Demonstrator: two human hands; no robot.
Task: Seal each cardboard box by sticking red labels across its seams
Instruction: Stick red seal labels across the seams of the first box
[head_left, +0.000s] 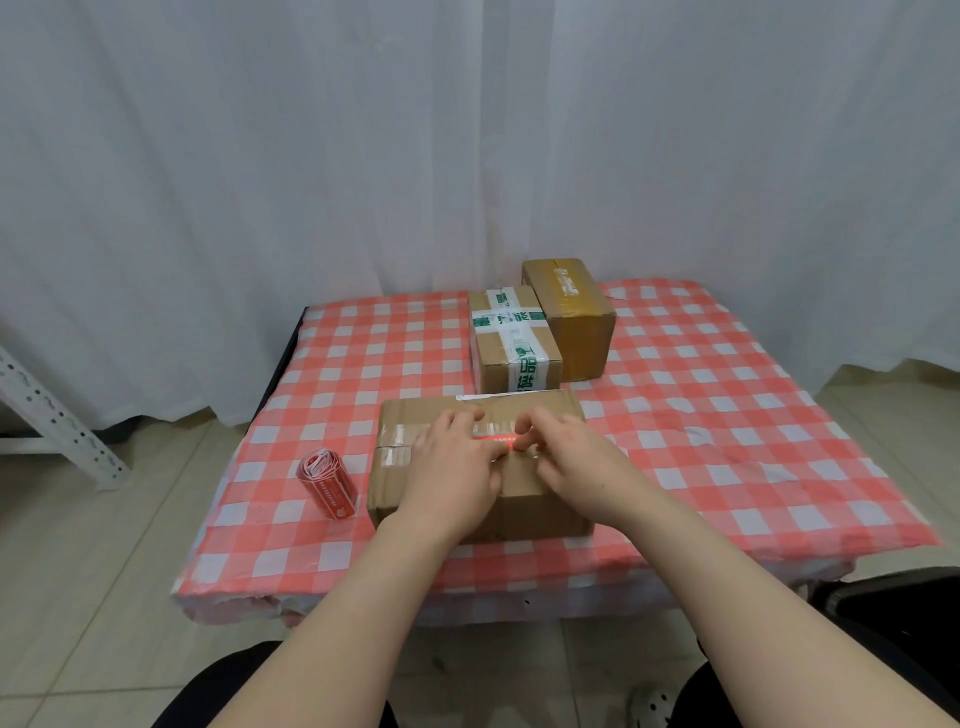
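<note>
Both hands rest on top of the nearest cardboard box (415, 415), which sits at the front of the table (727, 415), close to the person. Left hand (457, 460) lies flat with straight fingers spread over the box's middle seam, pressing down on a red label (497, 440), of which only a short strip shows between the two hands. Right hand (574, 457) meets it from the other side, its forefinger and thumb bent toward the label's end; I cannot tell whether they pinch the label or merely press it onto the cardboard. Clear tape already runs along the top of this box, under the fingers.

Left of the box, near it but apart, a roll of red labels (327, 480) lies on its side on the red-and-white checked tablecloth. Behind the near box stands a smaller box crossed with white tape printed in green (511, 340), and just beside it, on the right and touching or nearly so, a box wrapped in brown tape (571, 317).

White curtains (311, 156) hang behind the table. A white slotted metal frame (52, 410) leans in at the left edge, above a tiled floor (104, 571).
</note>
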